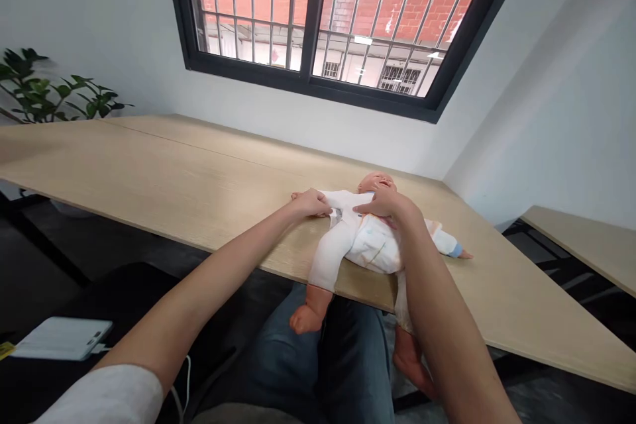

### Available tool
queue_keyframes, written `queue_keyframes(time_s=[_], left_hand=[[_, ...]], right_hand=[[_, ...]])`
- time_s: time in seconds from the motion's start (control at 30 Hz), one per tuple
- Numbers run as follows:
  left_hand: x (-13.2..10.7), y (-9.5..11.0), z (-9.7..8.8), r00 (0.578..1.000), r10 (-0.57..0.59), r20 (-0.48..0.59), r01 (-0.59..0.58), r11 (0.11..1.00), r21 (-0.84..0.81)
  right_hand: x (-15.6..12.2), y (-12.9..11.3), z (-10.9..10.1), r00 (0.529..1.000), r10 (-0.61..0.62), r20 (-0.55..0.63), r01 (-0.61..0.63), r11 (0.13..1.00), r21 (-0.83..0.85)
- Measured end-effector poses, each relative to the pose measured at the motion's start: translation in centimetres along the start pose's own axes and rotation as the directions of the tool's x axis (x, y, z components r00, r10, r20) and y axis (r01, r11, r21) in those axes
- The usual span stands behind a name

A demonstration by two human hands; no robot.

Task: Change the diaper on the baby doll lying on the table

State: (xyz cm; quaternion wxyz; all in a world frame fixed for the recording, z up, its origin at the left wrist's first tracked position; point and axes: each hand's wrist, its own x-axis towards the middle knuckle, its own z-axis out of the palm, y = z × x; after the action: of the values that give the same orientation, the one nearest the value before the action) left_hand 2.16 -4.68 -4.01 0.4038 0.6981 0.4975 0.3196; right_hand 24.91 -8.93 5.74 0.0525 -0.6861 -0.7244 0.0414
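Observation:
A baby doll [380, 180] lies on its back on the table, head toward the window and feet hanging over the front edge. It has a plain white cloth body [330, 252]. A white patterned baby shirt [375, 245] covers its belly and the arm on the right side, which ends in a blue cuff; the arm on the left side shows plain white. My left hand [314, 203] is closed beside that arm, fingers pinched at white fabric. My right hand [387, 202] lies across the doll's upper chest below the chin, its thumb stretched out; the other fingers are largely hidden.
The light wooden table [199, 172] runs along the wall under a barred window [308, 79]. A green plant [54, 93] stands at the far left. A white power bank [64, 338] with a cable lies on a dark seat at lower left. Another table [586, 238] stands at right.

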Motion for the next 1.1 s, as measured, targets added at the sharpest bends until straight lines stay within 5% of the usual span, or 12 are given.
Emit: queue_keyframes(time_s=[0.2, 0.4, 0.6, 0.97, 1.1], left_hand=[[0.8, -0.8, 1.5, 0.999, -0.022, -0.035, 0.023, 0.999, 0.038], [0.8, -1.2, 1.8, 1.0, -0.027, 0.001, 0.027, 0.999, -0.02], [0.5, -0.7, 1.7, 0.997, -0.026, 0.07, 0.038, 0.982, -0.182], [0.0, 0.6, 1.8, 0.986, -0.142, 0.09, 0.166, 0.9, -0.403], [-0.1, 0.8, 1.9, 0.984, -0.145, 0.099, 0.174, 0.888, -0.426]], right_hand=[[0.6, 1.0, 0.4, 0.987, -0.129, 0.094, 0.115, 0.983, 0.14], [1.8, 0.7, 1.6, 0.971, -0.221, -0.085, 0.237, 0.885, 0.402], [2.9, -0.1, 3.1, 0.953, -0.213, -0.214, 0.272, 0.912, 0.307], [3.2, 0.1, 2.7, 0.965, -0.243, 0.1, 0.226, 0.961, 0.159], [3.7, -0.1, 2.3, 0.95, -0.296, 0.1, 0.284, 0.951, 0.119]])
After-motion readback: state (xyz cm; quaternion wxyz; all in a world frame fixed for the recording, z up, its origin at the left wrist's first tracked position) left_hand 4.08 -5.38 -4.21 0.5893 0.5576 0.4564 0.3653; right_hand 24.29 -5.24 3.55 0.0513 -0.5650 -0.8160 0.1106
